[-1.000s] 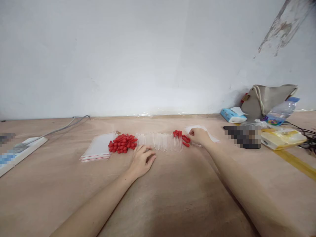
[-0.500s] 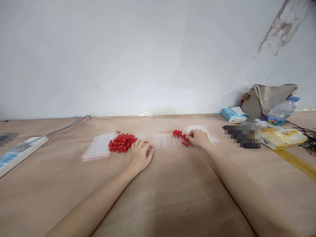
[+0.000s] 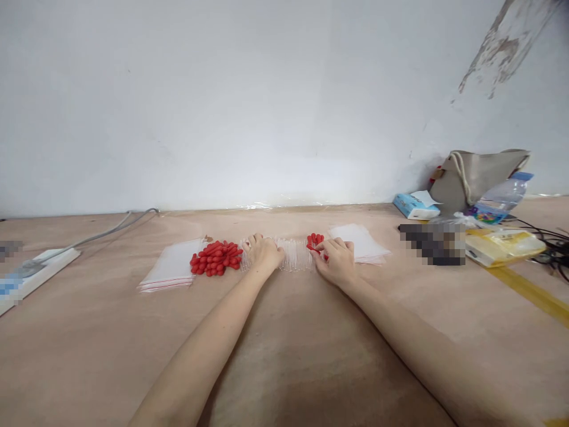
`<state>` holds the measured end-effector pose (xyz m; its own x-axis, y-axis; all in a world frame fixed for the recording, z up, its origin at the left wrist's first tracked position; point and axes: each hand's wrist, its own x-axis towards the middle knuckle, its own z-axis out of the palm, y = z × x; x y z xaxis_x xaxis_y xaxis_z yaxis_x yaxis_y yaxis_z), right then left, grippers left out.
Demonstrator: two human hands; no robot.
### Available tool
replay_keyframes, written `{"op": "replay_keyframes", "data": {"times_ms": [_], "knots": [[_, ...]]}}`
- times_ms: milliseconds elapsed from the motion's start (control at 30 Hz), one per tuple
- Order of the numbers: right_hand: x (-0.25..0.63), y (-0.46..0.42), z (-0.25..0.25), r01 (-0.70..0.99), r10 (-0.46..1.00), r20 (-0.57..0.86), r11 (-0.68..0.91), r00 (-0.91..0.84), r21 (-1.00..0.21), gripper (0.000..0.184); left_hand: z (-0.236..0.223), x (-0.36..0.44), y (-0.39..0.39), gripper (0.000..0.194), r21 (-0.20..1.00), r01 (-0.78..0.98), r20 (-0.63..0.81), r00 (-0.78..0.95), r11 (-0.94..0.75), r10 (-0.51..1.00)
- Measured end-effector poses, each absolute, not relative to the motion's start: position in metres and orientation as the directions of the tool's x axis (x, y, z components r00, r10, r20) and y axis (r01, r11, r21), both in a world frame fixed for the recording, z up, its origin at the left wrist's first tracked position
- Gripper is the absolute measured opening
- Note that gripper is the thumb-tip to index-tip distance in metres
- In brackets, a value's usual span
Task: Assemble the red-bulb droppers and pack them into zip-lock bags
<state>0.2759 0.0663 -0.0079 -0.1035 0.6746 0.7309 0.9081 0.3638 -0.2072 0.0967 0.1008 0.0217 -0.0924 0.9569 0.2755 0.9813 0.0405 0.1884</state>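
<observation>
My left hand [image 3: 265,254] rests palm down over the left part of a row of thin clear glass dropper tubes [image 3: 294,256], its fingers apart and slightly bent. Immediately to its left lies a heap of red rubber bulbs [image 3: 217,258]. At the right end of the row my right hand [image 3: 338,261] has thumb and forefinger closed on a red rubber bulb [image 3: 313,248]. Several more red bulbs [image 3: 316,238] sit at the tops of tubes there, partly hidden by the hand. Whether the pinched bulb is on a tube is too small to tell.
Stacks of clear zip bags lie left [image 3: 171,267] and right [image 3: 367,243]. A power strip [image 3: 53,270] with a grey cable is far left. On the right are a blue tissue pack [image 3: 413,206], a grey bag [image 3: 482,178], a plastic bottle [image 3: 504,196] and a yellow-white pack [image 3: 502,248].
My left hand has shifted up and right, further over the tubes. My right hand has moved left from the loose bulbs' right side, uncovering more of the right bag stack.
</observation>
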Motion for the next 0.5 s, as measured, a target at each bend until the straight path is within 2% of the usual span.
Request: {"op": "replay_keyframes", "data": {"times_ms": [267, 500], "knots": [[0.2719, 0.065, -0.0145, 0.899, 0.636, 0.764, 0.392, -0.11, -0.197, 0.017, 0.0283, 0.1042, 0.1064, 0.033, 0.165, 0.974, 0.163, -0.182, 0.155, 0.97], [0.272, 0.0657, -0.015, 0.883, 0.643, 0.763, 0.396, -0.069, -0.253, 0.016, 0.0298, 0.1075, 0.1007, 0.029, 0.158, 0.98, 0.201, -0.152, 0.121, 0.968]]}}
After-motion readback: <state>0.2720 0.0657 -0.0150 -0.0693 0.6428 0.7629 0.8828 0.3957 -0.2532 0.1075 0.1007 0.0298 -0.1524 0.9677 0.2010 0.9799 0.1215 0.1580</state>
